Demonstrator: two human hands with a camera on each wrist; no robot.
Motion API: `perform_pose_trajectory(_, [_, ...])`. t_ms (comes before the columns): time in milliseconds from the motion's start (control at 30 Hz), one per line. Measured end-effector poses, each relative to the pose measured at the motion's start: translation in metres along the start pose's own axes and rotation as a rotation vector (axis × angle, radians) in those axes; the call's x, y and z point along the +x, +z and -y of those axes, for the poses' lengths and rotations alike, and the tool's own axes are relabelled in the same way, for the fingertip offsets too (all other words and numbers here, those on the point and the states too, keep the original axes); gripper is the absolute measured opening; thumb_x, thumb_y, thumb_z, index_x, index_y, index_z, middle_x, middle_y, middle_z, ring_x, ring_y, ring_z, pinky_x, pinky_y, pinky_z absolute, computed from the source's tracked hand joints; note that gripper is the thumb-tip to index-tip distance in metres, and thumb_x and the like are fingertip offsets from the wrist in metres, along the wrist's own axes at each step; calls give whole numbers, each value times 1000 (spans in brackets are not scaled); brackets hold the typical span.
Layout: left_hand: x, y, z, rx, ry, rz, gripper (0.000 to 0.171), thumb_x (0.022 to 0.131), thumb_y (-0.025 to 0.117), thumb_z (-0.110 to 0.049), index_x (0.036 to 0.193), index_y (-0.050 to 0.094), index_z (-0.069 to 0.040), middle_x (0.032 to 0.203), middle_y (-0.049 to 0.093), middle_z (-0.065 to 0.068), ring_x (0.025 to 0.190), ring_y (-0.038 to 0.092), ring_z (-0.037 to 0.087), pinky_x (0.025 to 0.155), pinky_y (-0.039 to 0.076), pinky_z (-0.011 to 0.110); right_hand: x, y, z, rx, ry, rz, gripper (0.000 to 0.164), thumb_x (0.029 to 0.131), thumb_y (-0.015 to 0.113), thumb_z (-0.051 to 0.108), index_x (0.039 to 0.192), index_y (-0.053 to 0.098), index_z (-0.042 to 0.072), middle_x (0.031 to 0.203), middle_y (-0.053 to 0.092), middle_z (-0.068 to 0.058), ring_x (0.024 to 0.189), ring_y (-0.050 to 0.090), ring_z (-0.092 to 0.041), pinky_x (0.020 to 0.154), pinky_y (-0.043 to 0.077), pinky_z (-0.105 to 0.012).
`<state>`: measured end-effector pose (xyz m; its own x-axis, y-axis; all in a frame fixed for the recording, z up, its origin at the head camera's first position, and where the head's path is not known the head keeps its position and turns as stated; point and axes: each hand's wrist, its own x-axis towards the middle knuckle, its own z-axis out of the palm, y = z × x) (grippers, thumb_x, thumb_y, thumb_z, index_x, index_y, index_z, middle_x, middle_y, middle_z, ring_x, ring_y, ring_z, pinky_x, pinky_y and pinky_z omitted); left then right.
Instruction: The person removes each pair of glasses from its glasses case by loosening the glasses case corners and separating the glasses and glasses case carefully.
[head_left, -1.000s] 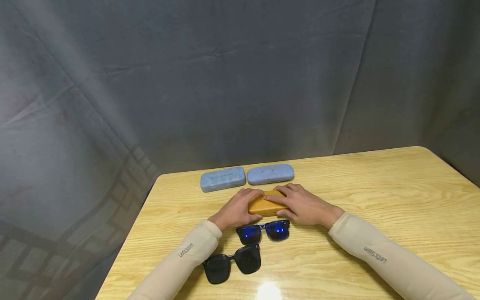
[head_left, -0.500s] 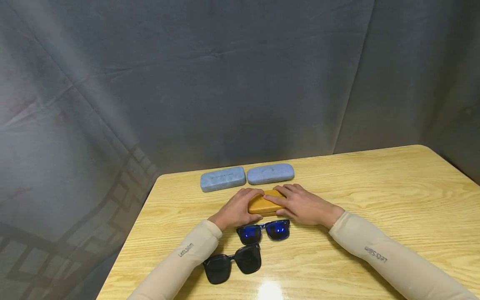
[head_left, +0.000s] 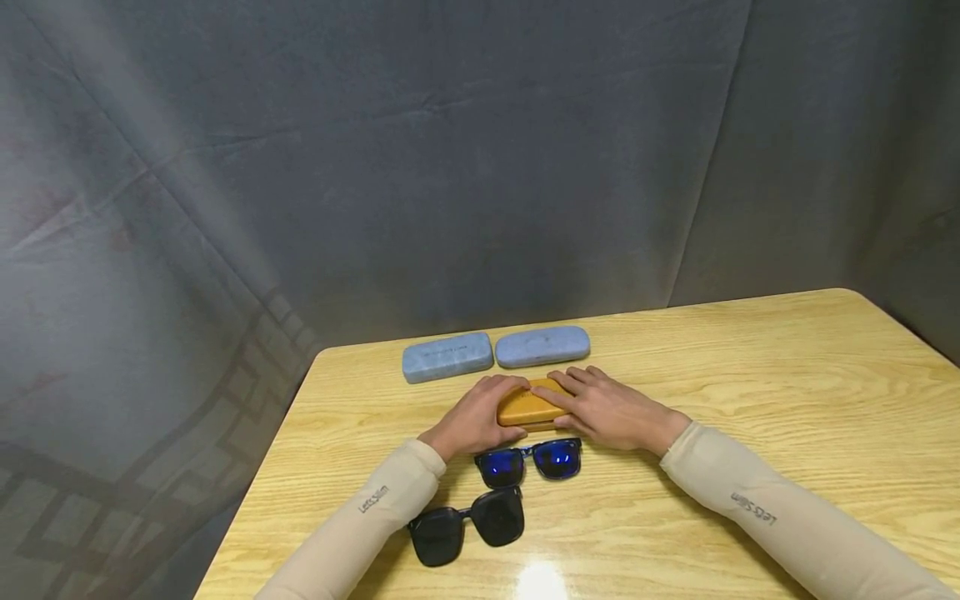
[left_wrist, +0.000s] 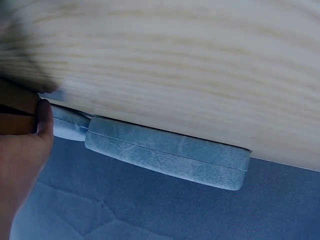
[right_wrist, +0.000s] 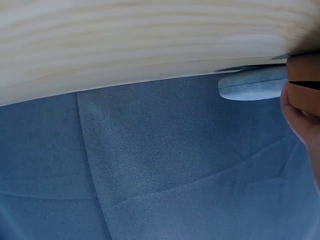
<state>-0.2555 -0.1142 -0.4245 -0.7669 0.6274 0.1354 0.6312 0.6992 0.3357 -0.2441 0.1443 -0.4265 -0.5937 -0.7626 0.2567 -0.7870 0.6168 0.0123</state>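
An orange glasses case point(head_left: 531, 408) lies on the table between both hands. My left hand point(head_left: 474, 417) grips its left end, thumb along the front side and fingers over the top. On the right end, my right hand point(head_left: 611, 410) holds it, with the index finger stretched across the lid. In both wrist views, a dark gap runs between the lid and base of the orange case point(left_wrist: 17, 107). Right in front of the case lie sunglasses with blue lenses point(head_left: 528, 462). Nearer still are black sunglasses point(head_left: 467, 527), beside the left sleeve.
Behind the hands, a blue-grey glasses case point(head_left: 447, 358) and a lavender-blue glasses case point(head_left: 543, 347) stand side by side near the far table edge. The wooden table point(head_left: 750, 383) meets a grey cloth backdrop point(head_left: 487, 167) at the back and left.
At the front of the orange case, the gap beneath the lid shows a little more than before. Both hands keep almost the same place; the sunglasses and other cases lie as they were.
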Motion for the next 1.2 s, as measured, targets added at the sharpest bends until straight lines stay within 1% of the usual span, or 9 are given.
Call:
perform_pose_trajectory(67, [0,0,0,-1,-5,2,64,83,82,-33,138,51,-23,136,59,2,124,55,20,103,48,39,0,0,-1,-3,9,6,58,102,51,45,152,43,16,146,53,-17,129,54,-39,106,43,-58])
perform_pose_trajectory(200, [1,-1,-1,-16,-16,0,64,82,83,-33,137,51,-23,136,59,2,125,55,21,104,48,40,-1,0,-2,-7,25,25,61,103,48,47,153,41,13,149,51,-16,132,53,-38,108,42,-56])
perform_pose_trajectory(367, [0,-2,-1,-27,-18,-10,65,82,83,-33,137,52,-23,135,59,2,121,56,20,101,48,40,0,-1,-3,-3,25,31,60,104,44,47,153,39,13,149,50,-15,133,52,-37,110,41,-55])
perform_pose_trajectory(600, [0,-2,-1,-32,-18,-21,64,81,84,-34,136,53,-23,133,59,2,116,58,18,98,50,39,0,0,-4,-3,16,26,60,105,42,47,154,39,13,149,51,-15,133,52,-37,110,42,-54])
perform_pose_trajectory(767, [-2,-1,-1,-30,-31,-14,64,81,84,-35,135,54,-23,133,58,3,114,58,18,98,50,38,-1,1,-5,-1,7,26,60,105,41,47,154,38,12,149,51,-15,132,53,-37,109,42,-54])
perform_pose_trajectory(900, [-2,-1,-2,-37,-53,-9,63,81,83,-35,136,54,-24,132,57,4,107,58,17,92,51,36,0,0,-6,12,5,19,59,106,41,46,154,39,12,148,52,-15,132,53,-37,109,42,-55])
perform_pose_trajectory(1033, [-3,-1,-3,-60,-84,-14,61,82,83,-35,136,55,-26,129,52,5,101,56,17,86,52,33,1,-1,-6,30,20,15,57,106,41,46,153,40,13,147,53,-14,132,53,-36,109,42,-54])
perform_pose_trajectory(1200, [-5,-1,-4,-61,-102,-14,62,82,82,-37,136,55,-28,127,48,5,101,56,17,86,52,33,3,-3,-4,86,64,47,58,105,40,49,153,41,15,149,52,-12,135,51,-35,111,39,-55])
